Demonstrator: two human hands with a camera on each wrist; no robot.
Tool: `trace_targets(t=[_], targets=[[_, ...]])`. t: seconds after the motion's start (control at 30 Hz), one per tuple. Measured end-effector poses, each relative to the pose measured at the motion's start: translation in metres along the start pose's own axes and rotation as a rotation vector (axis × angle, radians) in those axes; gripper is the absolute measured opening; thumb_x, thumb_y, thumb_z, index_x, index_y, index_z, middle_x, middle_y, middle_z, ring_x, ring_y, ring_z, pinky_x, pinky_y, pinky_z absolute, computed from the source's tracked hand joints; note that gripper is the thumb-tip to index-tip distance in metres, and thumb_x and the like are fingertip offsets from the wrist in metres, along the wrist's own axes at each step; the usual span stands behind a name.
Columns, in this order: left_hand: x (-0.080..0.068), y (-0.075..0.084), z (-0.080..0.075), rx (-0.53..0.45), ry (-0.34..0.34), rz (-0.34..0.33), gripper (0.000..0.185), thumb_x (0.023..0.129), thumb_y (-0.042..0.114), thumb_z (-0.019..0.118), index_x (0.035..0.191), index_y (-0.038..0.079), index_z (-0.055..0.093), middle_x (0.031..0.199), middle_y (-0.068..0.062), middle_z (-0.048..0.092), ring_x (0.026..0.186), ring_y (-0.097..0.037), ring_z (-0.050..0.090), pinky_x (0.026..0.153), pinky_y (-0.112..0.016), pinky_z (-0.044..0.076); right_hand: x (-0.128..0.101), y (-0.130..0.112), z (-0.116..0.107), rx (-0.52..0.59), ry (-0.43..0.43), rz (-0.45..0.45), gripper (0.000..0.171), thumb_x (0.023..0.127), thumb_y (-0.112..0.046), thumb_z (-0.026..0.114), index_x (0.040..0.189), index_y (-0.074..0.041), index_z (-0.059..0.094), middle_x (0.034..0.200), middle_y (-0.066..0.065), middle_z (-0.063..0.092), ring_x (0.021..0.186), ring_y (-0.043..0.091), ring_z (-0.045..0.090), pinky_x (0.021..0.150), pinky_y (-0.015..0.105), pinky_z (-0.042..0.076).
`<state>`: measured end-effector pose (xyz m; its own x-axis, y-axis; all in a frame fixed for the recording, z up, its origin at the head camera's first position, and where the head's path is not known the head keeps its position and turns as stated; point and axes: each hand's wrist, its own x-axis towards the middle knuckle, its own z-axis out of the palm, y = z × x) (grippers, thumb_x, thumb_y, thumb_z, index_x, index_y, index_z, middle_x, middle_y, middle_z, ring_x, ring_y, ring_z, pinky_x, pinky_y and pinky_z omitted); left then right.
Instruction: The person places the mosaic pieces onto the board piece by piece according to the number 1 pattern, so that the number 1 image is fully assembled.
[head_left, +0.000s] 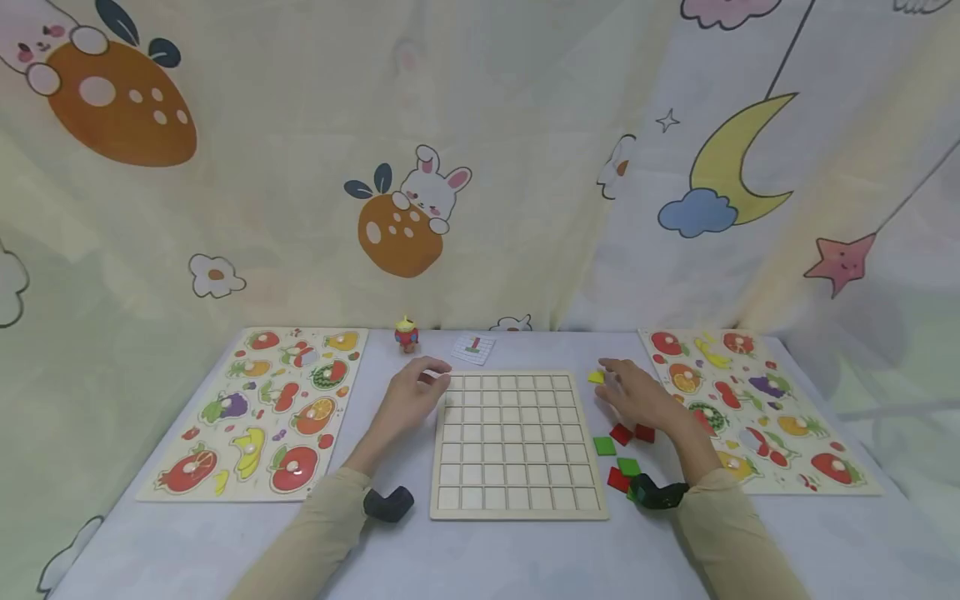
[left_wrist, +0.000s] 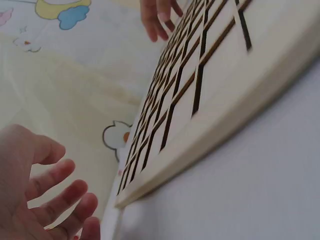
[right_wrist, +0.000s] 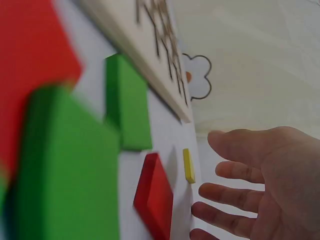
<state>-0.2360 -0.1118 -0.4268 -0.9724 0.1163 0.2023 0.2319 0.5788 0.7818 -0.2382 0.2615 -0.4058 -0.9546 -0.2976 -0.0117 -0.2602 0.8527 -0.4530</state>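
Note:
A wooden board with a grid of square cells lies in the middle of the table. My left hand is over its far left corner; in the left wrist view its fingers are loosely bent around nothing. To the right of the board, my right hand hovers with spread fingers beside a yellow square tile. The right wrist view shows that yellow tile apart from the fingers. Nearer me lie red tiles and green tiles, one green tile partly hidden by the wrist camera.
Fruit peg puzzles flank the board, one on the left and another on the right, partly under my right forearm. Behind the board are a small toy figure and a card with a grid picture. A printed curtain hangs behind.

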Motion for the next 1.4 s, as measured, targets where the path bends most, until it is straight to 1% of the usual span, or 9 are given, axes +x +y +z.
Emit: trace_targets(t=[0.07, 0.13, 0.23, 0.33, 0.43, 0.63, 0.77, 1.17, 1.4], targets=[[0.006, -0.002, 0.011, -0.044, 0.023, 0.007, 0.021, 0.091, 0.023, 0.058, 0.109, 0.016, 0.064, 0.109, -0.004, 0.064, 0.093, -0.019, 0.063, 0.078, -0.034, 0.05, 0.004, 0.001, 0.002, 0.035, 0.013, 0.028, 0.053, 0.095, -0.027, 0.052, 0.139, 0.001, 0.041, 0.131, 0.025, 0.049, 0.119, 0.04, 0.048, 0.095, 0.055, 0.041], [0.012, -0.005, 0.02, -0.048, 0.048, 0.028, 0.02, 0.09, 0.02, 0.058, 0.108, 0.015, 0.065, 0.106, -0.004, 0.065, 0.092, -0.018, 0.063, 0.08, -0.034, 0.05, 0.007, 0.002, 0.004, 0.055, 0.027, 0.052, 0.05, 0.095, -0.026, 0.053, 0.136, 0.001, 0.045, 0.127, 0.024, 0.051, 0.115, 0.039, 0.05, 0.093, 0.054, 0.042], [0.02, -0.014, 0.03, -0.019, 0.074, 0.053, 0.019, 0.09, 0.017, 0.057, 0.106, 0.015, 0.067, 0.103, -0.003, 0.064, 0.09, -0.016, 0.061, 0.079, -0.033, 0.048, 0.011, 0.005, 0.008, 0.047, 0.053, 0.088, 0.045, 0.094, -0.025, 0.053, 0.132, -0.001, 0.05, 0.123, 0.021, 0.052, 0.111, 0.036, 0.051, 0.092, 0.053, 0.043], [0.025, -0.022, 0.034, 0.008, 0.088, 0.075, 0.018, 0.089, 0.015, 0.056, 0.102, 0.015, 0.068, 0.102, -0.003, 0.063, 0.089, -0.016, 0.058, 0.078, -0.033, 0.046, 0.012, 0.01, 0.013, 0.036, 0.094, 0.101, 0.04, 0.093, -0.022, 0.055, 0.128, -0.003, 0.054, 0.122, 0.02, 0.053, 0.11, 0.035, 0.052, 0.092, 0.052, 0.044], [0.027, -0.027, 0.034, 0.035, 0.078, 0.081, 0.018, 0.089, 0.015, 0.055, 0.099, 0.018, 0.07, 0.102, -0.003, 0.063, 0.092, -0.018, 0.056, 0.081, -0.036, 0.043, 0.013, 0.013, 0.016, 0.033, 0.12, 0.087, 0.036, 0.091, -0.018, 0.057, 0.124, -0.003, 0.057, 0.12, 0.021, 0.052, 0.107, 0.035, 0.053, 0.09, 0.051, 0.045], [0.024, -0.028, 0.034, 0.103, -0.001, 0.13, 0.018, 0.089, 0.015, 0.058, 0.099, 0.022, 0.071, 0.111, -0.002, 0.061, 0.104, -0.023, 0.048, 0.088, -0.04, 0.039, 0.011, 0.013, 0.019, 0.037, 0.14, 0.12, 0.029, 0.089, -0.017, 0.059, 0.116, -0.006, 0.06, 0.119, 0.02, 0.051, 0.106, 0.034, 0.052, 0.09, 0.05, 0.045], [0.021, -0.028, 0.035, 0.129, -0.007, 0.164, 0.019, 0.088, 0.012, 0.06, 0.101, 0.02, 0.07, 0.113, -0.004, 0.061, 0.105, -0.024, 0.048, 0.089, -0.041, 0.039, 0.009, 0.015, 0.02, 0.04, 0.15, 0.117, 0.026, 0.089, -0.018, 0.06, 0.112, -0.005, 0.06, 0.118, 0.02, 0.052, 0.104, 0.033, 0.053, 0.088, 0.05, 0.045], [0.02, -0.03, 0.034, 0.146, -0.001, 0.145, 0.019, 0.088, 0.012, 0.06, 0.101, 0.02, 0.071, 0.113, -0.004, 0.061, 0.107, -0.025, 0.049, 0.09, -0.041, 0.039, 0.015, 0.014, 0.022, 0.075, 0.175, 0.141, 0.024, 0.088, -0.016, 0.062, 0.109, -0.006, 0.056, 0.112, 0.018, 0.059, 0.105, 0.034, 0.055, 0.09, 0.05, 0.044], [0.022, -0.029, 0.033, 0.154, -0.009, 0.144, 0.019, 0.088, 0.012, 0.06, 0.102, 0.019, 0.071, 0.114, -0.005, 0.061, 0.107, -0.026, 0.049, 0.091, -0.04, 0.038, 0.018, 0.013, 0.02, 0.127, 0.191, 0.175, 0.019, 0.09, -0.018, 0.057, 0.107, -0.008, 0.056, 0.102, 0.013, 0.062, 0.095, 0.027, 0.056, 0.081, 0.041, 0.046]])
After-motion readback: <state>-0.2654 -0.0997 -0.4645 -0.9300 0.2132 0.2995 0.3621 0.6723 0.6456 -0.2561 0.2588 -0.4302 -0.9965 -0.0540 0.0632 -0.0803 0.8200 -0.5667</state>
